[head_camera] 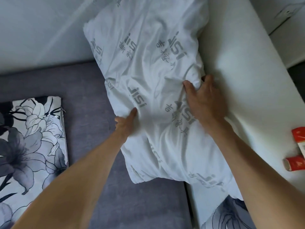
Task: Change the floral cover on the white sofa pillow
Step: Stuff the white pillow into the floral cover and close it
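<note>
gripping the bare white pillow [148, 71], both hands pinch its fabric: left hand [126, 124] at its left edge, right hand [203, 100] near its right edge by the white armrest [244, 80]. open purple seat [89, 100] left of the left hand, floral cover [31, 139] further left. red packs [297, 149] sit right of the right arm.

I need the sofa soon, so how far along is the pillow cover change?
Done: the white pillow is bare, with no floral cover on it. In hand: the left hand and right hand both grip its fabric. Left: a folded floral cover lies on the grey seat, not yet on; more floral fabric lies by the pillow's near end.
</note>
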